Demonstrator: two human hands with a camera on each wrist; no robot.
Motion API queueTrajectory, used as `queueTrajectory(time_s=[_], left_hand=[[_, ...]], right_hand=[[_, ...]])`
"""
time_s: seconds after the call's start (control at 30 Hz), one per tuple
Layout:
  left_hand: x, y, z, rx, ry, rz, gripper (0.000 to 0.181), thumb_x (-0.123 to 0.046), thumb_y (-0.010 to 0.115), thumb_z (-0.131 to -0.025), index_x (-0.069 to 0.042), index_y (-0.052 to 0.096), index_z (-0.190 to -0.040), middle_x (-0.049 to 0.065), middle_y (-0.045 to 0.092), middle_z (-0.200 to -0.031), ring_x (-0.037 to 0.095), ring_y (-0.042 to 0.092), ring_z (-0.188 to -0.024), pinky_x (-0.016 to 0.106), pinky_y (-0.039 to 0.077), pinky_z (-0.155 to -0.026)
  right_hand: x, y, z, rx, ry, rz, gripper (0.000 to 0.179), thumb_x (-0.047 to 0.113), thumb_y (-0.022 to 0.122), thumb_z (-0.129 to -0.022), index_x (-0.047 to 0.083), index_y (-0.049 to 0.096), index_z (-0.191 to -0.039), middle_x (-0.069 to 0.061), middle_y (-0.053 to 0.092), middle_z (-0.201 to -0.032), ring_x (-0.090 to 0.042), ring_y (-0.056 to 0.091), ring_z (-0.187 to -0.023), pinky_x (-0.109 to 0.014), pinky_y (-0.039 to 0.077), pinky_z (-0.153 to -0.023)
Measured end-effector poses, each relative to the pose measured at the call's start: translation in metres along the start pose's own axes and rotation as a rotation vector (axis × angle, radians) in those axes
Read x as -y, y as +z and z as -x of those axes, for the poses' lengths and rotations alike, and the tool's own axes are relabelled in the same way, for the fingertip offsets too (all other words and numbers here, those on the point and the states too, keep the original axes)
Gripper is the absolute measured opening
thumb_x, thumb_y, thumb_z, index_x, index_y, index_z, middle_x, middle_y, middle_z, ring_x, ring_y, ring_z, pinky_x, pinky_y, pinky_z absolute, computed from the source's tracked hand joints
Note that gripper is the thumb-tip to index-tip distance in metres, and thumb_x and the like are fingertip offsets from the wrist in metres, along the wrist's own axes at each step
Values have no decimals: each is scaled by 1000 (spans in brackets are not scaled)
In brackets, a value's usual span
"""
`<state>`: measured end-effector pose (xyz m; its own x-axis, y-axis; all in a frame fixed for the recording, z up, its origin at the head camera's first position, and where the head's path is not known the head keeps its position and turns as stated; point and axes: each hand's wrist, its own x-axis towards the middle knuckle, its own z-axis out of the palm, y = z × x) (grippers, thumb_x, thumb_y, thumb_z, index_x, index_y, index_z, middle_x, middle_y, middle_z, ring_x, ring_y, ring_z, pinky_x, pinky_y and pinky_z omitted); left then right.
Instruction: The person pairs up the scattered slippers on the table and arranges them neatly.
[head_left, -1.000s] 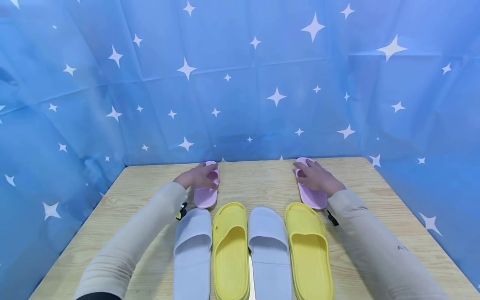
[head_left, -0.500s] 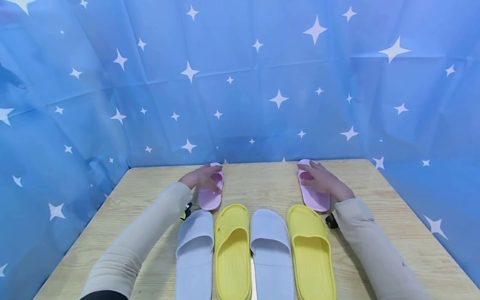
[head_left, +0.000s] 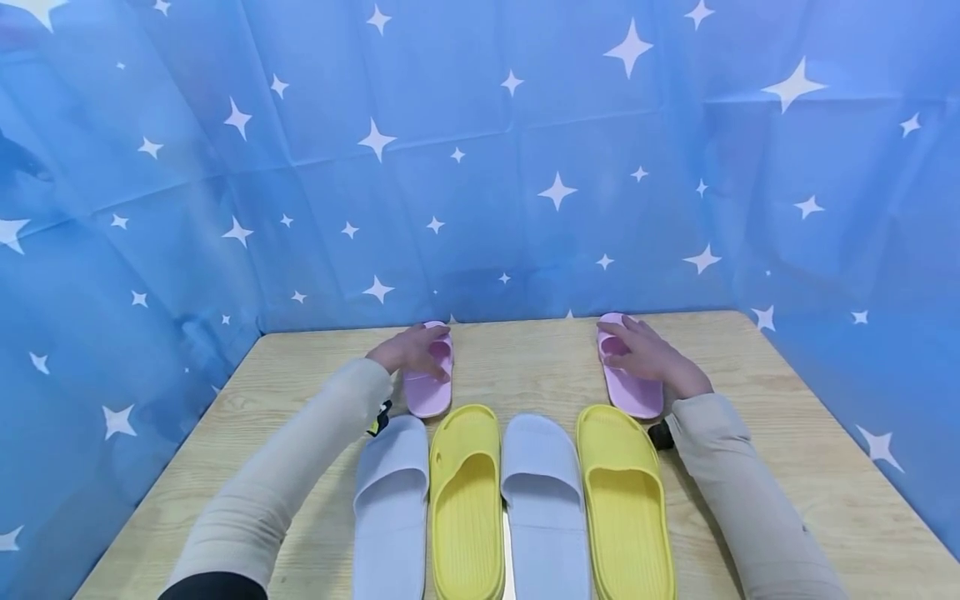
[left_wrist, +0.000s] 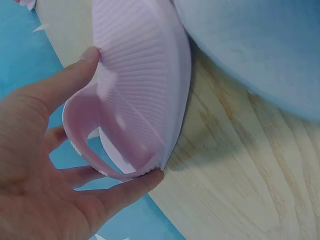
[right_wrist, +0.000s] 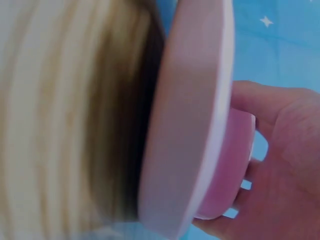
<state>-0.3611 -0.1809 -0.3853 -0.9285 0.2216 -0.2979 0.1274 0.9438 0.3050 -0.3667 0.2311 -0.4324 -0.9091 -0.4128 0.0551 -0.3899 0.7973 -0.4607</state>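
Observation:
At the far side of the table, my left hand grips a small pink slipper from above. In the left wrist view, the thumb presses one edge of its sole and a fingertip touches the toe end, with the strap between. Farther right, my right hand holds the other small pink slipper at its front. The right wrist view shows that slipper's sole edge-on, thumb on one side and fingers round the strap, partly hidden.
Nearer me stand two larger slipper pairs in an alternating row: grey slippers and yellow slippers. The wooden table meets a blue star-patterned curtain at the back and sides.
The left hand and its pink slipper have shifted a little to the right, towards the middle. The right hand has moved slightly over its slipper, which stays about in place. The view drifts slightly.

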Motion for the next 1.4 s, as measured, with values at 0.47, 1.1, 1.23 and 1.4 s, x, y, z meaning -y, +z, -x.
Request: queueTrajectory(time_s=[0.47,1.1,1.23,1.4], left_hand=[[-20,7,-4,-22,22,64,91,-32,81,-74,-32,31,-150,10,31,-152,32,42,-130,56,44,-101],[-31,7,-25,-211,190,-99,39,-27,49,-100,-15,54,-137,10,55,-139,35,48,-130,46,41,-107],[-48,13,-27,-223,226,-112,39,-25,51,-100,-11,55,-135,10,57,-137,33,50,-129,43,39,-110],[-68,16,-29,-220,234,-106,37,-27,50,-100,-11,58,-132,9,60,-133,32,53,-126,42,40,-109]], right_hand=[[-3,0,0,5,22,-24,68,25,64,-91,11,32,-150,-31,12,-157,-56,3,-142,-71,7,-111],[-5,1,1,-2,31,-21,68,26,63,-91,11,32,-150,-31,11,-157,-56,2,-142,-72,7,-110],[-5,1,1,-2,30,-36,69,26,64,-91,12,32,-150,-31,10,-157,-55,1,-142,-72,6,-110],[-7,2,1,-7,20,-36,68,28,63,-91,13,32,-150,-30,11,-157,-55,2,-142,-72,7,-110]])
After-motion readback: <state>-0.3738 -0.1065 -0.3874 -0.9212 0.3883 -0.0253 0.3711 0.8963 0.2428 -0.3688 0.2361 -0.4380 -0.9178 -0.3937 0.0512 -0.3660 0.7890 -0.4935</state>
